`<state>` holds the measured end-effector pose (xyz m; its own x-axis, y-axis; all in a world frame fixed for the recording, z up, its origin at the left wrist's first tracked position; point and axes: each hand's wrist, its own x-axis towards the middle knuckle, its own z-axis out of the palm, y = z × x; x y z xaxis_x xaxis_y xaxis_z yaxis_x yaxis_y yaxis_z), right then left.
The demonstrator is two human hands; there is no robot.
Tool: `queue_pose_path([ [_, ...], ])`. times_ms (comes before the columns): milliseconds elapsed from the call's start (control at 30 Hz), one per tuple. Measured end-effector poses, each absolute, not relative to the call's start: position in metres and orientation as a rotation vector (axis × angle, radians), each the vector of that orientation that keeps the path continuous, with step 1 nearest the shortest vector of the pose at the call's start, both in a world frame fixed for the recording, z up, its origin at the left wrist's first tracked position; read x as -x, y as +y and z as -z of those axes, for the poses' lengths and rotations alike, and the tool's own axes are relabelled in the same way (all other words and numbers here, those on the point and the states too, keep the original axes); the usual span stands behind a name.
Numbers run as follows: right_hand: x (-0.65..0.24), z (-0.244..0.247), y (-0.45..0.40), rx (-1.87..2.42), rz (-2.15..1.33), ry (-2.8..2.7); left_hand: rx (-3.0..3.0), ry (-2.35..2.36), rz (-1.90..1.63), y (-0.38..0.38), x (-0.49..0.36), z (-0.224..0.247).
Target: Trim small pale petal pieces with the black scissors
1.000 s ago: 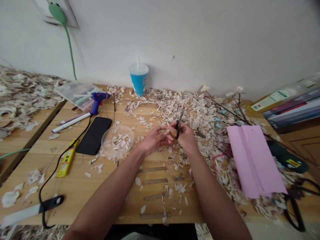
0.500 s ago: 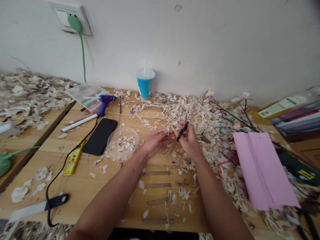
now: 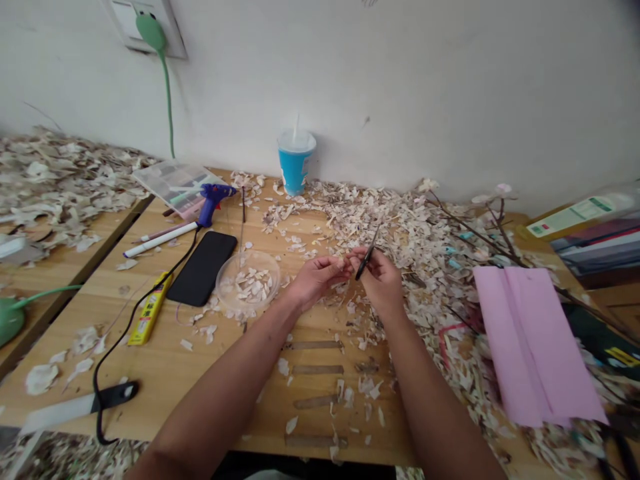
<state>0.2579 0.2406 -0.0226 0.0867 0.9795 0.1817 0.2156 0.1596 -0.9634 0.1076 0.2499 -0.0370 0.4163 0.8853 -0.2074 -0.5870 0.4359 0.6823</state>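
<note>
My right hand grips small black-handled scissors, blades pointing up and away. Just left of it, my left hand pinches a small pale scrap at its fingertips, close to the blades. Both hands hover over the wooden desk in front of a wide heap of pale shavings. A clear round dish with pale pieces in it sits just left of my left hand.
A black phone, yellow tube, white marker and blue glue gun with black cord lie left. A blue cup stands by the wall. Pink folded paper and thin branches lie right.
The view has drifted slightly, so the scene sits a little lower and rightward. My hands stay together at the same spot, with the scissors tilted a bit more.
</note>
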Motion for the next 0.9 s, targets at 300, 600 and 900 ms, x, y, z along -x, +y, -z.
queue_pose_path([
  [300, -0.2611, 0.0257, 0.2405, 1.295, -0.964, -1.321, -0.762, 0.690, -0.914, 0.2509, -0.1118, 0.0442],
  [600, -0.2623, 0.0254, 0.2446, 1.297, -0.898, -1.238, -0.727, 0.667, -0.892, 0.2505, -0.1098, 0.0386],
  [900, -0.2628, 0.0215, 0.2446, 1.293, -0.920, -1.205, -0.718, 0.676, -0.885, 0.2506, -0.1095, 0.0382],
])
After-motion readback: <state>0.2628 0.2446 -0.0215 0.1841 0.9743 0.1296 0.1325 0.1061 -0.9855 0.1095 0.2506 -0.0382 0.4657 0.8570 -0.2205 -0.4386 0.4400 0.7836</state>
